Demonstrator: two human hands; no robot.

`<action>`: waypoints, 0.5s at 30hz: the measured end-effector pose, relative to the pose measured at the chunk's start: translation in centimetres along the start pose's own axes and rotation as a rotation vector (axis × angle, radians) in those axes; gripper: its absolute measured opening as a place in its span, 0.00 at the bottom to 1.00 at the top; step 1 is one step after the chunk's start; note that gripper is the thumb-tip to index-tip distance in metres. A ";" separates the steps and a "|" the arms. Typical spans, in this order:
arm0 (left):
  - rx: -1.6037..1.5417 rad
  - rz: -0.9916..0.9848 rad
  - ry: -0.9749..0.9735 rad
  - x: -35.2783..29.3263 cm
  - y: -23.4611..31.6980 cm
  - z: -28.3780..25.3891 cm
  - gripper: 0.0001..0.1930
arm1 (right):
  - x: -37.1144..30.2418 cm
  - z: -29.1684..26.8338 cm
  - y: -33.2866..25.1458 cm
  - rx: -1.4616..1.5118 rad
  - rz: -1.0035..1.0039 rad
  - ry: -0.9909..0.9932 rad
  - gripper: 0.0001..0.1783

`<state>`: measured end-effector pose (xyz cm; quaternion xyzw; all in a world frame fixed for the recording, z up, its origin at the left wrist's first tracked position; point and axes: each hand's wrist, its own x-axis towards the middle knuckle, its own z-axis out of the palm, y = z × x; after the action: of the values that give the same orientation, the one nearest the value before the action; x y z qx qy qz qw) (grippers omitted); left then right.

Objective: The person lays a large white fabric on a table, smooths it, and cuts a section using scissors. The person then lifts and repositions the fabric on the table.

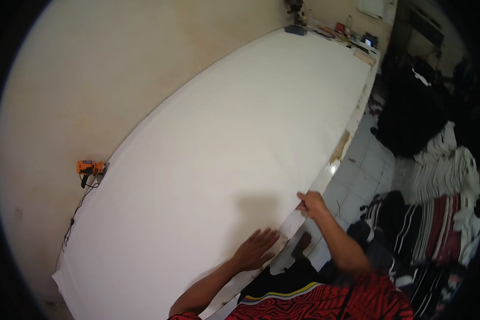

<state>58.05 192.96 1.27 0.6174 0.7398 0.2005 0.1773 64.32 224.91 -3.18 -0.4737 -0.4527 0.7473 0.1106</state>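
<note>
A large white sheet (208,144), smooth like cloth or paper, covers most of a long table (338,152). My left hand (256,249) lies flat on it close to the near edge, fingers stretched out. Farther along that same edge, my right hand (311,204) is closed on the border of the white sheet, its thumb on top. The fingers under the border are partly hidden.
An orange corded power tool (90,168) stands at the table's left edge. Tools and bottles (349,24) crowd the far end, beside a dark block (295,30). Stacks of folded striped fabric (432,213) and a dark heap (410,117) sit on the tiled floor (352,184) at right.
</note>
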 end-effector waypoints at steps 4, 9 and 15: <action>-0.130 -0.232 0.364 9.1 -2.9 -3.0 0.34 | 9.2 -4.0 -9.3 0.098 0.061 0.025 0.17; 0.473 -0.251 0.111 19.9 -2.9 -1.2 0.35 | 17.7 -10.2 -15.5 -0.122 0.020 0.130 0.15; -0.242 0.034 -0.012 26.9 0.1 -0.4 0.35 | 24.0 -14.8 -20.9 0.110 0.103 0.058 0.17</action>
<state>53.26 219.46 1.25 0.6050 0.6987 0.2873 0.2515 58.07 259.48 -3.54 -0.5108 -0.3826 0.7618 0.1109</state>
